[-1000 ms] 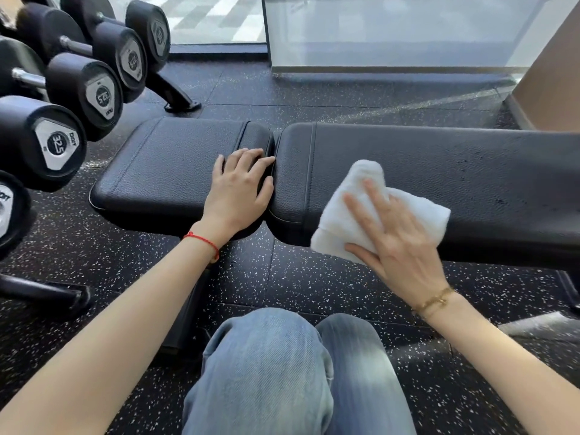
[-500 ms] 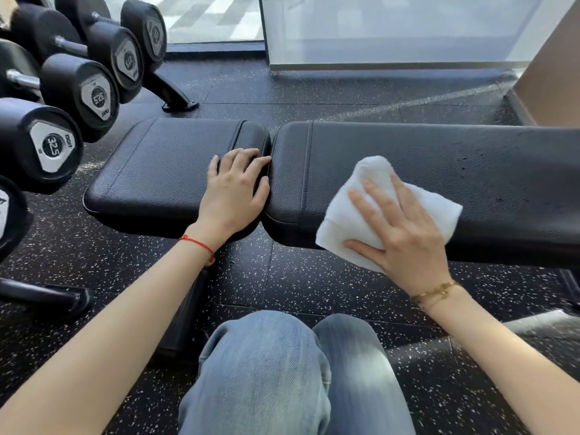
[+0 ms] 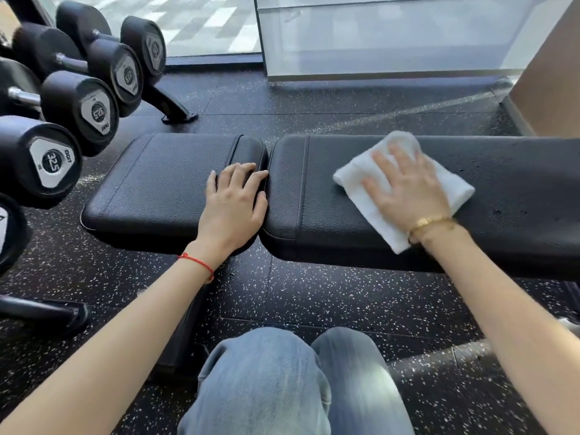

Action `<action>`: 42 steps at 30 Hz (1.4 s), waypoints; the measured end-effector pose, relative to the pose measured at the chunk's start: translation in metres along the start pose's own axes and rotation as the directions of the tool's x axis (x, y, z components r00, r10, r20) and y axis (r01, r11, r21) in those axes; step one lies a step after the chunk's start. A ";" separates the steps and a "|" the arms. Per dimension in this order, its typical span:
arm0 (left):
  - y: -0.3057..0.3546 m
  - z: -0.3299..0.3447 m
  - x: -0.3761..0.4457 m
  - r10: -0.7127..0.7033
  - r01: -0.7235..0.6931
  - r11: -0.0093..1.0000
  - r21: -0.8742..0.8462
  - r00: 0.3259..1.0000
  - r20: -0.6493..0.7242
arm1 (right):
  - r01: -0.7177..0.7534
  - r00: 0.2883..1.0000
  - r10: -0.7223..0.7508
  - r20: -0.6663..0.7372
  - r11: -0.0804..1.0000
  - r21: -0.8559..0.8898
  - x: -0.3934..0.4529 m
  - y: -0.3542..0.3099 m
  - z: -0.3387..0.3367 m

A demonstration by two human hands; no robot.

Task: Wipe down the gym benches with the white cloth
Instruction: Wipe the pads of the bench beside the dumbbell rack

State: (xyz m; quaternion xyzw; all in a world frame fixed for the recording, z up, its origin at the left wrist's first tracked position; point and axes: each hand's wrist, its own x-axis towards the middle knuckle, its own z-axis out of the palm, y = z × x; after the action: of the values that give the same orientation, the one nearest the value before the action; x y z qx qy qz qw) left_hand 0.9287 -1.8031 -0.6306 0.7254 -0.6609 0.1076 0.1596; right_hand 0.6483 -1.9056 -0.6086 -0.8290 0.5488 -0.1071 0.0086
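A black padded gym bench runs across the middle of the view, with a short seat pad [image 3: 163, 183] on the left and a long back pad [image 3: 518, 189] on the right. The folded white cloth [image 3: 361, 177] lies flat on top of the long pad. My right hand [image 3: 405, 186] presses on it with straight, spread fingers. My left hand [image 3: 233, 202] rests flat on the right end of the seat pad, fingertips at the gap between the pads.
A rack of black dumbbells [image 3: 78, 105] stands close on the left, its foot [image 3: 175, 111] reaching toward the bench. A glass panel [image 3: 376, 36] and a tan wall [image 3: 552, 83] lie beyond. My knees in blue jeans [image 3: 282, 381] are below the bench on the speckled rubber floor.
My right hand has slid the cloth up from the bench's front edge onto the top of the long pad and to the right. My left hand has stayed in place.
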 end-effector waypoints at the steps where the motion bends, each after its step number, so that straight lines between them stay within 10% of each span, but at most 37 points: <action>1: 0.000 0.000 0.000 -0.002 0.002 1.000 -0.003 1.000 -0.005 | -0.036 0.997 0.036 0.072 0.999 -0.001 0.021 -0.006 0.003; 9: -0.005 -0.003 0.001 0.019 -0.021 0.999 -0.037 0.999 -0.051 | 0.232 0.962 -0.248 0.118 0.963 0.135 0.000 -0.054 0.005; 17: 0.000 -0.007 0.001 -0.009 0.008 0.999 -0.045 1.000 -0.024 | -0.082 0.992 0.083 0.096 0.997 -0.011 0.037 0.004 -0.001; 27: 0.010 -0.014 0.004 -0.066 0.069 0.994 -0.080 0.997 0.033 | 0.175 0.978 -0.181 0.105 0.982 0.064 -0.035 -0.039 0.005; 34: 0.069 -0.009 0.031 0.094 -0.090 0.978 -0.189 0.995 0.013 | -0.201 0.973 0.202 0.108 0.979 -0.017 0.007 0.039 -0.005; 42: 0.113 0.001 0.037 0.166 -0.153 0.953 -0.261 0.986 0.028 | 0.071 0.989 -0.071 0.128 0.997 0.005 -0.035 0.005 -0.020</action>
State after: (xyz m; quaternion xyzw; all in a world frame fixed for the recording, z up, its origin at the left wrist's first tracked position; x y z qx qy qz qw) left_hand 0.8207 -1.8465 -0.6077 0.6452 -0.7293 0.0153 0.2270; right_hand 0.6269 -1.8739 -0.5954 -0.8532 0.5172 -0.0539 0.0400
